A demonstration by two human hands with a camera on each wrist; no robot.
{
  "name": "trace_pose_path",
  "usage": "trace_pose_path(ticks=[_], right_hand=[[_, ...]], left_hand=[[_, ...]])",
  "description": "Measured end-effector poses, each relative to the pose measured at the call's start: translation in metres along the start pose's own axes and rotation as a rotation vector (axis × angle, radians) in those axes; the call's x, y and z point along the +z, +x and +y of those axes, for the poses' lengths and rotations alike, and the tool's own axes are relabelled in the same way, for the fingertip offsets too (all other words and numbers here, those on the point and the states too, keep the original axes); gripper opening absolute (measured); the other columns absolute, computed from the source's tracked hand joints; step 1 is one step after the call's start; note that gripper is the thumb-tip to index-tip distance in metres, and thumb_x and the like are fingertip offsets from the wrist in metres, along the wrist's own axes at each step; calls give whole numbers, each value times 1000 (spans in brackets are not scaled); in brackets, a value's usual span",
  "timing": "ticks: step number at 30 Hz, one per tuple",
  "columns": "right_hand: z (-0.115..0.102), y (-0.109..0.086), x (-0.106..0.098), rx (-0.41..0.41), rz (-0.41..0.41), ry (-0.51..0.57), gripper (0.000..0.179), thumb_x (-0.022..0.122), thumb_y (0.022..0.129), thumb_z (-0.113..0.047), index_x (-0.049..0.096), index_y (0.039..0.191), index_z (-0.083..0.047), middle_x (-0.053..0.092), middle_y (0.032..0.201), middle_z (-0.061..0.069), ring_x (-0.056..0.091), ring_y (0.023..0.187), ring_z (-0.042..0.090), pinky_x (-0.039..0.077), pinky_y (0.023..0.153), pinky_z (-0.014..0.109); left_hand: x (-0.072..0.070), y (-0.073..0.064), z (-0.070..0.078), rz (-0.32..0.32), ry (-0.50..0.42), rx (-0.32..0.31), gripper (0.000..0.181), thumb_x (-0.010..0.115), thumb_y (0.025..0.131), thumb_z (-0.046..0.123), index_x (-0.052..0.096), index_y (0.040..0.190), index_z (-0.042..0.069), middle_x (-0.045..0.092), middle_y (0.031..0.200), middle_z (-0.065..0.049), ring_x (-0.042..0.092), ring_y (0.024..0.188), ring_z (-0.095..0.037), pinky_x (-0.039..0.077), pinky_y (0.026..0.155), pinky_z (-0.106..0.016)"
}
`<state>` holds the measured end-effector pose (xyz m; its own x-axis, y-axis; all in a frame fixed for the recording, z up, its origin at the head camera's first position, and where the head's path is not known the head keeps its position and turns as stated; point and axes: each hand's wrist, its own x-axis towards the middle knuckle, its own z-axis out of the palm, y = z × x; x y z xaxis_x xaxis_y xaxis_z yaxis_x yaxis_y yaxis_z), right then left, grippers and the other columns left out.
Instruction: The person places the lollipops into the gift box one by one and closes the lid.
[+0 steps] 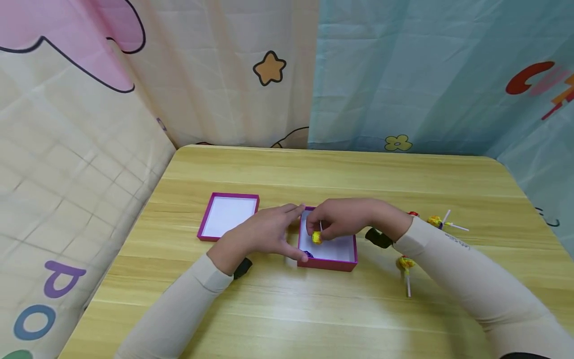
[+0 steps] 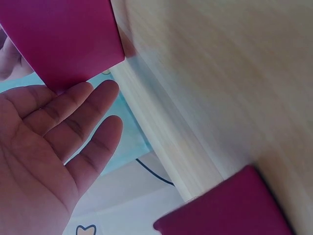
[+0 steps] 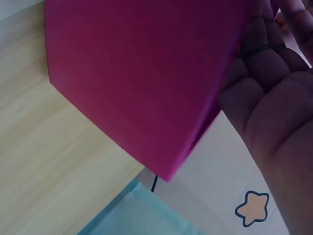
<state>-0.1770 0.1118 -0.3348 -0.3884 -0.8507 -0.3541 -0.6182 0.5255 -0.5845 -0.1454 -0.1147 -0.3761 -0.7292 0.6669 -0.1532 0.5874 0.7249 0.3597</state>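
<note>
One table (image 1: 287, 319) is below all my fingers. On it, a magenta box (image 1: 329, 265) sits under them, and a shallow lid (image 1: 229, 215) lies to their left. My left hand (image 1: 270, 229) has the fingers spread against the box; my right hand (image 1: 340, 217) pinches a yellow lollipop (image 1: 316, 238) over the box floor. Other lollipops (image 1: 406, 262) lie right of these fingers.

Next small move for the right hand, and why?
Probably set the yellow lollipop down and let go: the right hand holds it within the open box, bare white floor shows around it, and the left hand is at the box's side.
</note>
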Motion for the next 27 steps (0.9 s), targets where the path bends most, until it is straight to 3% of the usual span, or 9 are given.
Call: trace_pose_path(ticks=[11, 20, 27], right_hand=[[6, 14, 10, 24, -21, -32, 11, 68, 92, -12, 64, 98, -21, 59, 87, -9, 56, 84, 11, 49, 76, 29], [7, 20, 17, 104, -83, -31, 13, 73, 90, -18, 65, 100, -22, 60, 91, -10, 56, 90, 11, 48, 82, 30], [10, 21, 19, 84, -88, -39, 13, 73, 90, -17, 66, 99, -20, 59, 90, -9, 56, 89, 11, 48, 81, 30]], left_hand=[[-1, 1, 0, 5, 21, 29, 121, 64, 68, 84, 30, 157, 10, 38, 156, -5, 42, 138, -21, 39, 109, -36], [0, 1, 1, 10, 21, 26, 121, 65, 68, 84, 29, 157, 11, 38, 156, -5, 43, 137, -20, 39, 109, -35], [0, 1, 1, 9, 12, 19, 121, 65, 68, 84, 29, 157, 12, 39, 155, -4, 45, 135, -19, 40, 108, -34]])
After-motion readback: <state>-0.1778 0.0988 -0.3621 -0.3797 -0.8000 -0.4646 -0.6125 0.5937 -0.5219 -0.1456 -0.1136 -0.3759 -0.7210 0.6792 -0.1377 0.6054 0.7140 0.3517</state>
